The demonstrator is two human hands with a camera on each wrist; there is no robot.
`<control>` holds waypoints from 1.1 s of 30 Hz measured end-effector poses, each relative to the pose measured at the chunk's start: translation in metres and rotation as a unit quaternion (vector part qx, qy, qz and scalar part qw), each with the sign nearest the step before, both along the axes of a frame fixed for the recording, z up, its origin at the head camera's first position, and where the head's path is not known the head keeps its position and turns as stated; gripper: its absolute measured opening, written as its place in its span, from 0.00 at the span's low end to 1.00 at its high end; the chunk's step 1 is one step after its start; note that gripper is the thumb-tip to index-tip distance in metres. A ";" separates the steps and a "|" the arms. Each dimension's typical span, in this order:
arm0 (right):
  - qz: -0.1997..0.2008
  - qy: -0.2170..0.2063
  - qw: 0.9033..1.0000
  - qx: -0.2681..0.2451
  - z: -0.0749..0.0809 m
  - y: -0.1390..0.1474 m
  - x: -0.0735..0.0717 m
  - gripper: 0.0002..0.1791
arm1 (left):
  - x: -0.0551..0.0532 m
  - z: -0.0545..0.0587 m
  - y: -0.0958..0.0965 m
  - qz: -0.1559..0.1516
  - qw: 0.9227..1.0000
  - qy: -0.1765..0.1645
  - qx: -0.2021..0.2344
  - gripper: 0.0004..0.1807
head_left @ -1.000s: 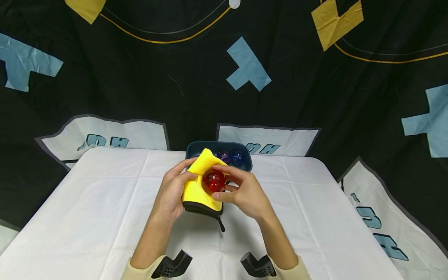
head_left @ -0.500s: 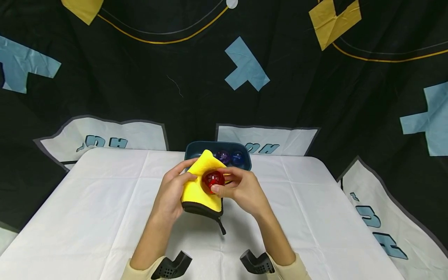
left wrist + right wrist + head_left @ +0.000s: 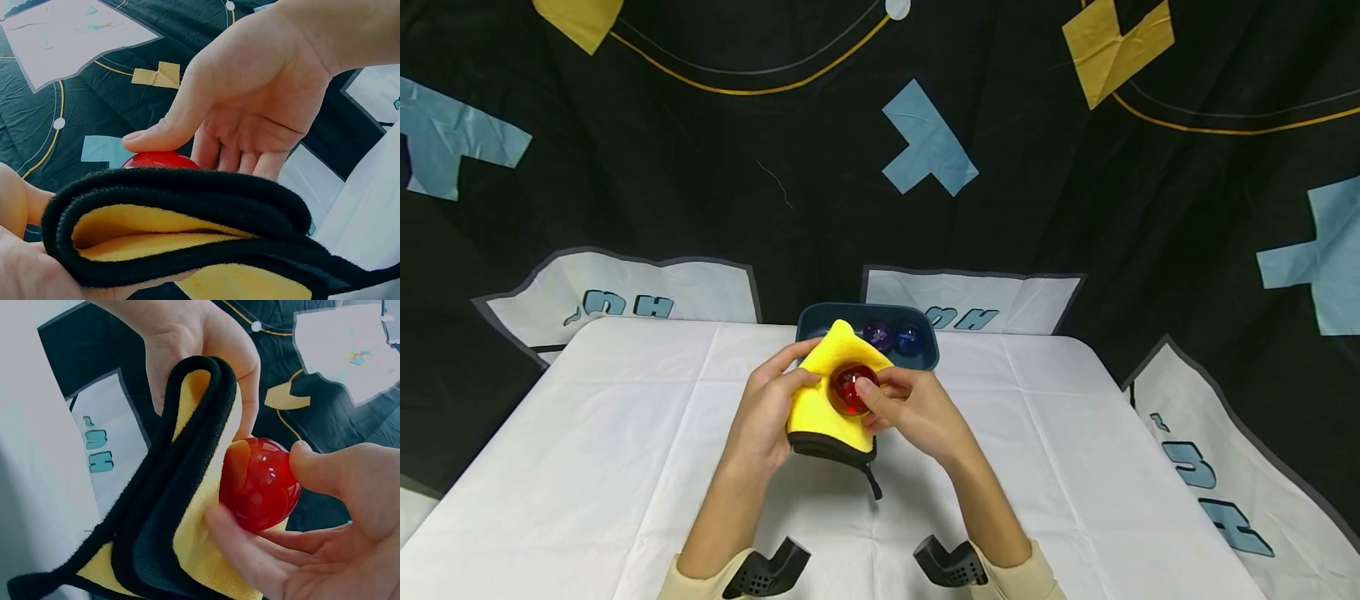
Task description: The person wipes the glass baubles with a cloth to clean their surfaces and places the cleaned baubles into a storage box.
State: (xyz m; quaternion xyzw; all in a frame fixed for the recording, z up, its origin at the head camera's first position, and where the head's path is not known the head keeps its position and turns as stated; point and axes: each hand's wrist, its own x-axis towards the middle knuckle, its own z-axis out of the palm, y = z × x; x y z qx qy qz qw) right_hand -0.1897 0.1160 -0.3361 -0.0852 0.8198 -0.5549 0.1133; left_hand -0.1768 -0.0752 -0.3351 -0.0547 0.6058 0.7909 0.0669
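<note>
My left hand [image 3: 766, 418] grips a folded yellow cloth [image 3: 814, 412] with a black border and a loop hanging from one corner. Its thumb lies on the front face of the cloth, and part of the hand is behind it. Against the cloth sits a glossy red see-through ball [image 3: 848, 388]. My right hand [image 3: 925, 415] holds that ball, thumb on its near side. In the right wrist view the thumb touches the side of the red ball [image 3: 269, 484] and the fingers curl below it. The left wrist view shows only its top above the folded cloth [image 3: 187, 194].
Behind the hands, a dark blue tray [image 3: 931, 354] stands near the far edge of the white-covered table [image 3: 587, 450]. A purple ball [image 3: 878, 336] and a blue ball [image 3: 909, 338] lie in it. A black patterned backdrop [image 3: 700, 183] hangs beyond.
My right fingers have turned around the red ball, its thumb moving onto the front and the fingers dropping lower. My left hand and the cloth have stayed nearly still.
</note>
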 end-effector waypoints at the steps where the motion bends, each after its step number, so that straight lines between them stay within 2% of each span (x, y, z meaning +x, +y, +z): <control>1: -0.003 0.005 1.000 0.007 0.000 0.000 0.000 0.28 | 0.000 0.000 0.000 -0.001 1.000 0.000 0.003 0.27; 5: -0.017 0.052 0.998 0.022 -0.002 -0.002 0.001 0.27 | 0.000 -0.001 -0.001 -0.003 1.000 0.000 0.011 0.27; 9: -0.034 0.113 0.993 0.005 -0.002 -0.004 0.006 0.25 | 0.000 -0.002 -0.001 -0.007 1.000 0.001 0.014 0.27; 13: -0.035 0.147 0.989 -0.008 0.000 -0.005 0.010 0.21 | 0.000 -0.002 0.000 -0.008 1.000 0.001 0.014 0.27; 17: -0.018 0.130 0.991 -0.011 0.004 -0.003 0.011 0.21 | 0.000 -0.002 0.001 -0.005 1.000 -0.001 0.007 0.27; 20: 0.010 0.103 0.994 -0.023 0.007 0.001 0.011 0.28 | 0.001 -0.002 0.001 -0.002 1.000 -0.001 0.005 0.28; 23: 0.032 0.095 0.994 -0.030 0.009 0.003 0.010 0.34 | 0.001 -0.002 0.002 0.000 1.000 -0.001 0.004 0.28; 26: 0.020 0.104 0.994 -0.017 0.009 0.003 0.010 0.34 | 0.001 -0.002 0.003 -0.001 1.000 -0.001 0.002 0.28; 29: -0.013 0.106 0.994 -0.004 0.006 0.002 0.009 0.31 | 0.001 -0.001 0.003 -0.002 1.000 -0.004 0.000 0.27; 33: -0.049 0.078 0.996 -0.003 0.003 0.001 0.006 0.28 | 0.001 -0.001 0.002 0.002 1.000 -0.007 -0.003 0.27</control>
